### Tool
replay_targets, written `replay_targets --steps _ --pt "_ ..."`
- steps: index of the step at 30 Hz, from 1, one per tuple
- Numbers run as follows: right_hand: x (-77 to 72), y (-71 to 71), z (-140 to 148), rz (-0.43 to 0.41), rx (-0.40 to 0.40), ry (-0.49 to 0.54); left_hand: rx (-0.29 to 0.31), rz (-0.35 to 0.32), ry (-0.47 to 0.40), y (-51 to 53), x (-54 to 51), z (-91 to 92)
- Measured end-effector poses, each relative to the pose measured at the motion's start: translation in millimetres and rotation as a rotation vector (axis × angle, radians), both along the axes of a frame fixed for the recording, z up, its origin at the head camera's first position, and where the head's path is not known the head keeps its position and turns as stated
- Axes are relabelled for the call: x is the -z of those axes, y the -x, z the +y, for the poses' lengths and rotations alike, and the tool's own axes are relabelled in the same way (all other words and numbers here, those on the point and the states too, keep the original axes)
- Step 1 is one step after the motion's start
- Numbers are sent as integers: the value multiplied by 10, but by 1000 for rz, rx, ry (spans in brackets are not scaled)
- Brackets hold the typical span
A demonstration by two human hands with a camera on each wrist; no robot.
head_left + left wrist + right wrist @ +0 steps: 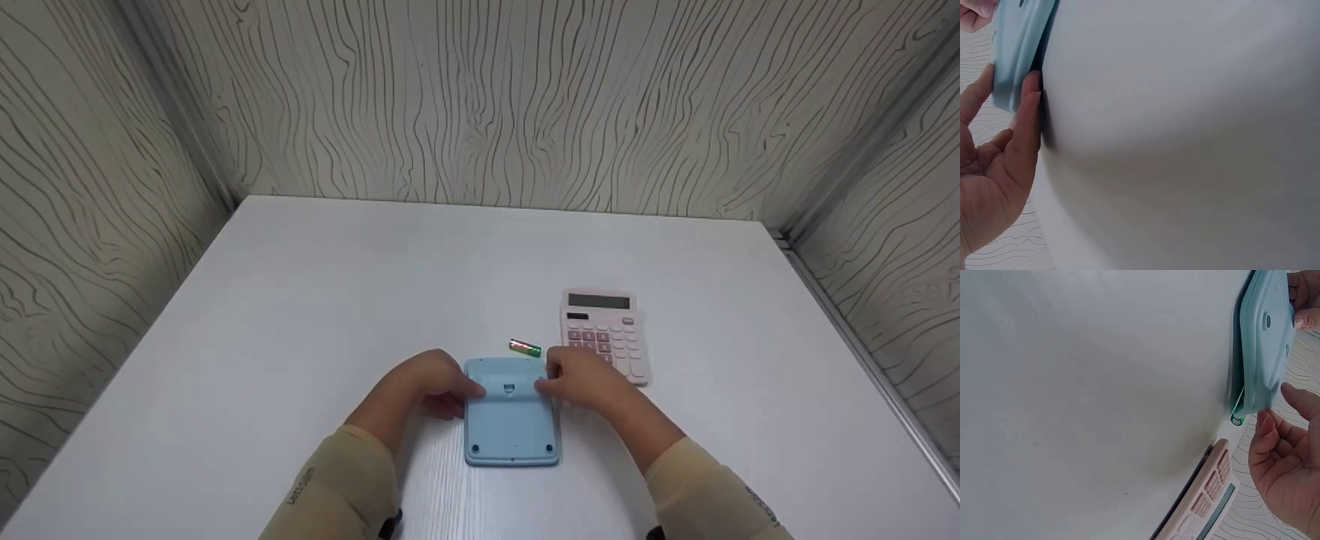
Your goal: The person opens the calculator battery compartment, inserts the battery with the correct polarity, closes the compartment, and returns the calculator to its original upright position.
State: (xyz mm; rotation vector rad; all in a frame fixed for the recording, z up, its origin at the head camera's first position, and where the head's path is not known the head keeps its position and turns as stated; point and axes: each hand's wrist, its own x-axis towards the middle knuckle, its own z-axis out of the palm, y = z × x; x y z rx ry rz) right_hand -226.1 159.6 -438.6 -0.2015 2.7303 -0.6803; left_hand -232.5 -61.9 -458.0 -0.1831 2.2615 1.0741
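Blue and back side up, the device (pixel 512 427) sat over the white counter (pixel 337 285), the left hand (pixel 442 379) and right hand (pixel 581 375) pinching its opposite edges. Uneven thumb pressure could have twisted it loose; a forward nudge might have set the battery (pixel 524 347), just beyond its top edge, rolling, or bumped the pink calculator (pixel 619 337) beside the right hand. The right wrist view showed the battery's round end, hidden from the head view; the left wrist view showed neither battery nor pink calculator.

Device (pixel 512 427) between the hands (pixel 589 377), battery (pixel 525 348) just behind it, calculator (pixel 598 328) behind to the right.
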Motion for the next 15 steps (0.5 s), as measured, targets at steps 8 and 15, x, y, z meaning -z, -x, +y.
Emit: replay_targets --steps 8,15 --pt "16 -21 -113 113 -81 4 -1 -4 12 0 -20 -11" --pt "25 -72 -261 256 -195 -78 8 -7 38 7 -22 8"
